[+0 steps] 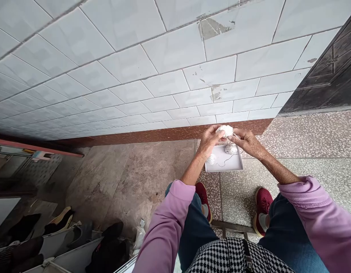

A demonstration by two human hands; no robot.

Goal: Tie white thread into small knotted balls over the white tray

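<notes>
Working above the tray [233, 163], with left hand [209, 140] curled snugly around and right hand [245, 142] pinched closed at the edge of one white ball [225, 131], over two more balls [231, 149] and a strand [225, 162] inside the tray.

Lilac sleeves [166, 223]; blue jeans [285, 220]; red shoes [263, 200]; pale socks [262, 219]; black-and-white houndstooth cloth [217, 256] across lap

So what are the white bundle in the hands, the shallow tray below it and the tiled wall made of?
White bundle: perhaps matte yarn or cord, judging by its lumpy texture; too small to be sure.
Shallow tray: possibly plastic or coated card, smooth and pale with thin rims.
Tiled wall: probably glazed ceramic; smooth pale faces, chipped to grey in places.
</notes>
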